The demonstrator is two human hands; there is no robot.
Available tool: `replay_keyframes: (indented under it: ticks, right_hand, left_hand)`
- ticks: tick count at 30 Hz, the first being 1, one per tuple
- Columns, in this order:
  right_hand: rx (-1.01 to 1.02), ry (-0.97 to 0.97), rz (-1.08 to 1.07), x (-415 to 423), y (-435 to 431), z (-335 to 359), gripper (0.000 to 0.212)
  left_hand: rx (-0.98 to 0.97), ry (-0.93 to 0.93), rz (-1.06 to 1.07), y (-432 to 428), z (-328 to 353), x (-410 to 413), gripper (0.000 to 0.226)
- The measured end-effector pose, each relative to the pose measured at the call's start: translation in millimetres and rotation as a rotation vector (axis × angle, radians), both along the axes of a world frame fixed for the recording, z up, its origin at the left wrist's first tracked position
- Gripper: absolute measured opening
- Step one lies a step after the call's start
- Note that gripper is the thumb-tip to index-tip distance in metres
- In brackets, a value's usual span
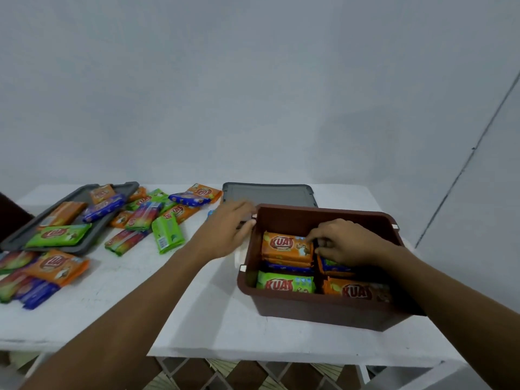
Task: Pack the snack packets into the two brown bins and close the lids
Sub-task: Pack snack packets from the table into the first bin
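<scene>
An open brown bin (323,308) stands on the white table (197,319) at the right. Inside it lie stacked snack packets: an orange packet (284,244) at the back left, a green packet (284,284) at the front left and another orange packet (354,291) at the front right. My right hand (346,240) is down in the bin, with curled fingers pinching the right end of the back orange packet. My left hand (228,232), fingers spread and blurred, sits against the bin's left rear corner. A grey lid (270,194) lies flat behind the bin.
Several loose packets (166,232) in orange, green, blue and red are scattered over the table's left half. Some lie on a second grey lid (17,240). A dark brown shape (11,215), perhaps the other bin, shows at the far left edge. A white wall rises behind.
</scene>
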State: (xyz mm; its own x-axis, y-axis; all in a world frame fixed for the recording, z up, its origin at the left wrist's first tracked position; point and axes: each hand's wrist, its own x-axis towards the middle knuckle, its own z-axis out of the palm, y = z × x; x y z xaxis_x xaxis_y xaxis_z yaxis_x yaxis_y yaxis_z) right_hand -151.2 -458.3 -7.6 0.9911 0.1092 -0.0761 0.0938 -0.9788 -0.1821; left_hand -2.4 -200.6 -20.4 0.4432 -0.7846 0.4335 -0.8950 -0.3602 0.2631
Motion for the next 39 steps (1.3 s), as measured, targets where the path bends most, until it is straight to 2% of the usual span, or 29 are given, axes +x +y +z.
replay_keyframes:
  ticks: [3,6,8,9,13,16,18,21,23,25,30,33,36,39]
  right_hand:
    - [0.023,-0.110,0.027,14,21,1,0.021]
    - [0.060,-0.242,0.047,33,53,10,0.016]
    - [0.100,-0.298,0.065,48,78,18,0.013]
    - [0.122,-0.314,0.078,54,90,22,0.011]
    - [0.088,-0.281,0.137,88,153,31,0.012]
    - [0.042,-0.056,0.082,117,205,24,0.028]
    - [-0.001,0.100,-0.061,133,235,6,0.041]
    - [-0.074,0.114,-0.286,145,274,-36,0.055]
    - [-0.075,0.052,-0.415,142,285,-62,0.065]
    - [-0.065,-0.013,-0.496,138,286,-85,0.071]
    - [0.013,-0.178,-0.568,125,289,-109,0.068]
    - [0.262,-0.310,-0.517,117,291,-105,0.054]
    - [0.532,-0.418,-0.572,110,288,-98,0.036]
    - [0.419,-0.351,-0.532,114,282,-104,0.044]
  left_hand:
    - [0.067,-0.011,0.232,50,-28,29,0.030]
    - [0.397,0.132,0.452,95,-50,55,0.054]
    - [0.562,0.203,0.473,116,-60,62,0.060]
    - [0.581,0.226,0.457,122,-65,62,0.059]
    - [0.365,0.169,0.420,149,-77,60,0.036]
    - [0.066,0.132,0.432,174,-81,67,0.023]
    - [-0.195,0.279,0.449,189,-77,72,0.025]
    - [-0.457,0.627,0.490,214,-73,83,0.029]
    - [-0.438,0.693,0.495,230,-80,89,0.030]
    - [-0.389,0.629,0.475,241,-91,90,0.030]
    - [-0.326,0.449,0.420,240,-105,92,0.031]
    - [-0.285,0.406,0.414,238,-109,94,0.037]
    - [-0.270,0.363,0.426,238,-107,89,0.042]
    - [-0.167,0.269,0.359,243,-109,82,0.045]
